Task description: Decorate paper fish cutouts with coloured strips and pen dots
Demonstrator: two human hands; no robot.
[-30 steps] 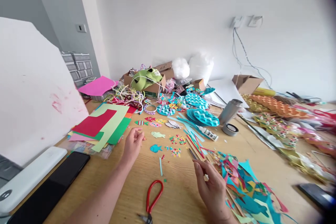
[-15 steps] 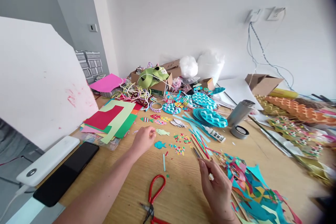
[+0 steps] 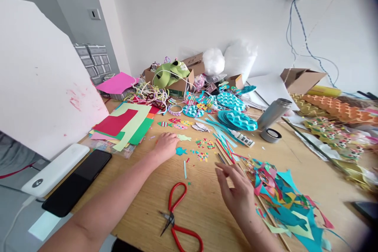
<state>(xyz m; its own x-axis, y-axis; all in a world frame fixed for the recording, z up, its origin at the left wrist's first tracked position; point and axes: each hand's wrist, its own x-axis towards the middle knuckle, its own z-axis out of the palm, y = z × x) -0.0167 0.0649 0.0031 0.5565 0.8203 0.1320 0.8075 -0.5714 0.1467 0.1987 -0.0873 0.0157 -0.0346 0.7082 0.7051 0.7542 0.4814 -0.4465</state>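
My left hand (image 3: 167, 145) rests palm down on the table, fingers lying forward. Its fingertips reach the edge of a pale green paper fish (image 3: 184, 138), and a blue paper fish (image 3: 180, 151) lies just beside it. My right hand (image 3: 238, 187) hovers over the table with thumb and forefinger apart and nothing visible between them. Near its fingertips lie a thin dark-tipped stick (image 3: 221, 158) and narrow coloured paper strips (image 3: 226, 147). Small bright paper bits (image 3: 203, 143) are spread between the hands. Red-handled pliers (image 3: 169, 218) lie open in front.
Coloured paper sheets (image 3: 141, 130), a black phone (image 3: 78, 183) and a white power bank (image 3: 56, 169) are at left. Blue corrugated discs (image 3: 239, 121), a glue bottle (image 3: 242, 138) and a steel flask (image 3: 274, 113) stand or lie behind. Paper scraps (image 3: 286, 201) heap at right.
My left hand has gone from a closed pinch to fingers laid out beside the green fish. My right hand's fingers have spread, and the small white spot in them no longer shows. The view has tilted down.
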